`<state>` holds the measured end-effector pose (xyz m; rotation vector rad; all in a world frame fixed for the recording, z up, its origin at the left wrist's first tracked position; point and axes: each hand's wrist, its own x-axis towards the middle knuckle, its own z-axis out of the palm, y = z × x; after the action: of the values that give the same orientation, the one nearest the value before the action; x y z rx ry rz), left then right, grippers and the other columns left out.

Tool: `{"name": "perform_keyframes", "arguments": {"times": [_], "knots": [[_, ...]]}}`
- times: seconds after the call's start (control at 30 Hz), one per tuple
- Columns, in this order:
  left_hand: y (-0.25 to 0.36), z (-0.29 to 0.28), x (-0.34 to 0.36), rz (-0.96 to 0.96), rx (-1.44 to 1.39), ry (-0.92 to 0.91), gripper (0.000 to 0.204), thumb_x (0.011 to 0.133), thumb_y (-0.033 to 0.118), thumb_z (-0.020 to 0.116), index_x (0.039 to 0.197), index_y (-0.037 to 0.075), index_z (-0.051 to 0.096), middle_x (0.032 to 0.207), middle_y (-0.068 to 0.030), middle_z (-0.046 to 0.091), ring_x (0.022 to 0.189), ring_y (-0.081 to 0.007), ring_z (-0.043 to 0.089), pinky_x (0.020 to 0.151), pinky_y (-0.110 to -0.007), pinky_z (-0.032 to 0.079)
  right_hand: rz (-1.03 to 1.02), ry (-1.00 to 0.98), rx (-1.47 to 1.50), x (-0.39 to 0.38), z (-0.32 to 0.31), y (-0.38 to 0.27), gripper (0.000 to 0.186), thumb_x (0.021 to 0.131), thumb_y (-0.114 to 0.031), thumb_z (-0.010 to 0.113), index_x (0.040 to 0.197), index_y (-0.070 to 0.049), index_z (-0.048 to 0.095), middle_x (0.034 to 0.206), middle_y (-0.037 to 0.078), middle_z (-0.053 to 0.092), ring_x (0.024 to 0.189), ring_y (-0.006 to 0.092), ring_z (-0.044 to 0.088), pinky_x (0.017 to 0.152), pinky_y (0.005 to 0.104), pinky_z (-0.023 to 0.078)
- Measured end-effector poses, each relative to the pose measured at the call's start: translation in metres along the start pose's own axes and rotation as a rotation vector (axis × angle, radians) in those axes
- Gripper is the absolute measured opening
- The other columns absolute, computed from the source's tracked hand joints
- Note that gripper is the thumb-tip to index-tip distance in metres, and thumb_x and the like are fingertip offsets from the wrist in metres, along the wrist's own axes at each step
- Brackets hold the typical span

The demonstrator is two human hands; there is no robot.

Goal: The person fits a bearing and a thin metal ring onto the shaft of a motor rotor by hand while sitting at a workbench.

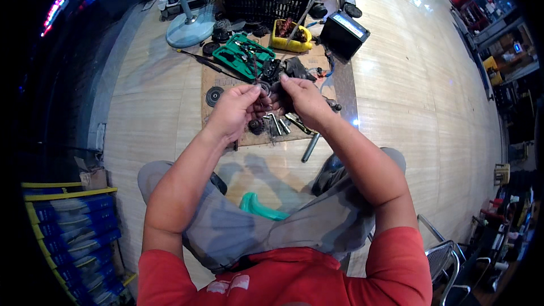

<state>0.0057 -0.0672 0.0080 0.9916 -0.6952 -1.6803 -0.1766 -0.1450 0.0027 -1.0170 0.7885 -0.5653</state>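
My left hand [233, 107] and my right hand [306, 101] meet over the cardboard, fingertips almost touching. Each has thumb and fingers pinched together. What they pinch is small and dark, mostly hidden by the fingers, and I cannot make out its kind. Just beyond them lie dark, greasy machine parts [296, 68]. Below the fingers rest hex keys [274, 123] and short metal pieces [284, 127]. A dark round part [256, 126] sits under my left hand. Past my left hand is an open green tool case [242, 55] holding several tools.
A cardboard sheet [226, 133] lies on the tiled floor between my feet. Around it are a black disc [214, 96], a metal tube [310, 147], a yellow container [292, 43], a black battery-like box [344, 35] and a fan base [190, 30]. Black crates [255, 8] stand behind.
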Motion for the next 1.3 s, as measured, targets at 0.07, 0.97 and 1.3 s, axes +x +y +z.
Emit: {"name": "perform_keyframes", "arguments": {"times": [0.07,0.97,1.3], "knots": [[0.002,0.002,0.001,0.055,-0.023,0.027,0.022,0.099,0.023,0.053,0.094,0.005,0.063,0.085,-0.0031,0.066,0.076,-0.012,0.062,0.066,-0.025,0.048,0.076,-0.068,0.071,-0.003,0.004,0.001,0.036,0.102,-0.033,0.045,0.095,-0.002,0.061,0.084,0.011,0.068,0.069,0.0196,0.067,0.061,0.0319,0.055],[0.005,0.013,-0.002,0.467,1.215,0.259,0.018,0.08,0.016,0.071,0.084,-0.002,0.069,0.082,-0.0165,0.065,0.077,-0.0325,0.063,0.07,-0.039,0.048,-0.46,-0.006,-1.091,-0.029,0.002,-0.027,0.018,0.086,-0.019,0.067,0.094,-0.004,0.068,0.082,0.019,0.066,0.077,0.0357,0.065,0.069,0.0402,0.051],[0.0,0.015,-0.006,0.553,1.456,0.254,0.012,0.08,0.01,0.069,0.081,-0.001,0.067,0.082,-0.0161,0.063,0.079,-0.0333,0.062,0.071,-0.041,0.048,-0.434,0.02,-1.176,-0.028,0.005,-0.017,0.017,0.085,-0.019,0.066,0.092,-0.003,0.069,0.081,0.021,0.065,0.077,0.0387,0.064,0.068,0.0422,0.05]]}}
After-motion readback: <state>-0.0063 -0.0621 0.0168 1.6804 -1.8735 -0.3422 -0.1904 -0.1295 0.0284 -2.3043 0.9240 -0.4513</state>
